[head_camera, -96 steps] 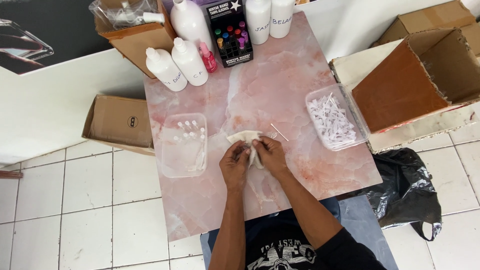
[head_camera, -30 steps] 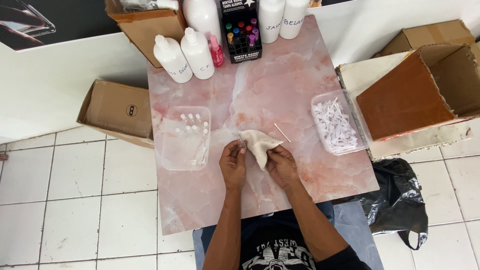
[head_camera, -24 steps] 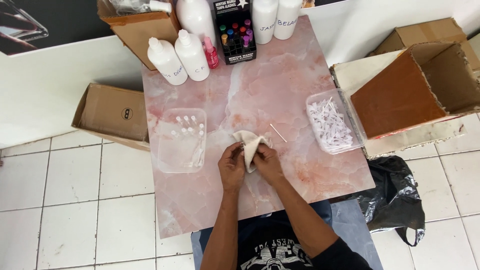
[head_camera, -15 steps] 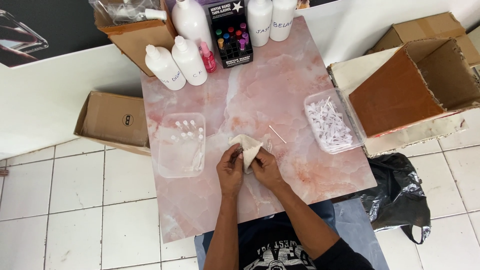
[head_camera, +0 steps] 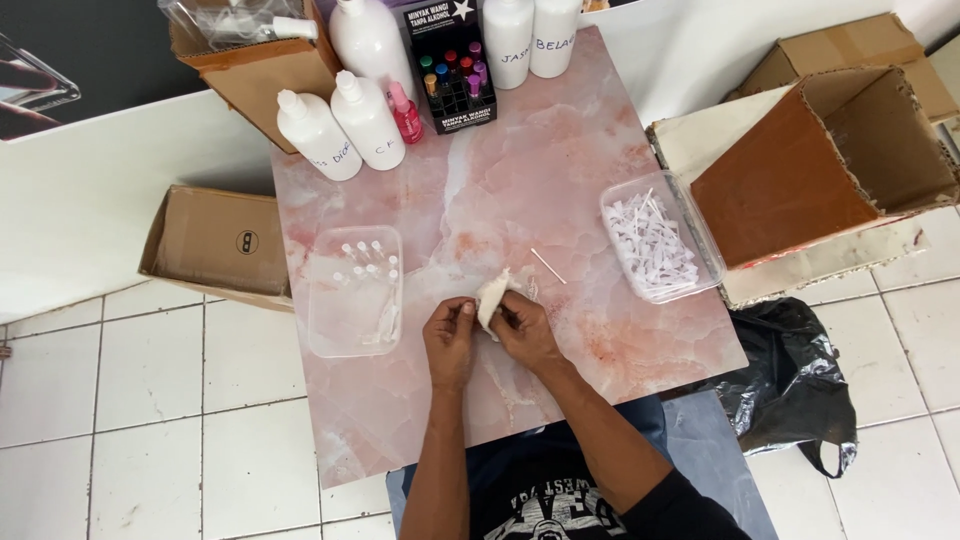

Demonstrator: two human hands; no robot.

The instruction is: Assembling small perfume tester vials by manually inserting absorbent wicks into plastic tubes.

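Left hand: my left hand point(head_camera: 449, 335) sits at centre frame, fingers curled and pinched at the tips just left of the cloth; whether it pinches something small I cannot tell.
Right hand: my right hand point(head_camera: 522, 330) is closed around a small white cloth point(head_camera: 492, 297), gripping its lower part.
Cloth position: on the pink marble table point(head_camera: 500, 160), centre, between the two hands.
Cloth axis: long axis runs lower left to upper right; the free end points toward the upper right of the frame.
Step, my judgement: wiping or wrapping a small item with the cloth.
Next move calls for: steady fingertip grip, short controlled strokes.
Nearby: thin white stick point(head_camera: 548, 266) just upper right; clear tray of vials point(head_camera: 352, 295) left; tray of white bits point(head_camera: 660, 240) right; white bottles point(head_camera: 340, 125) upper left.
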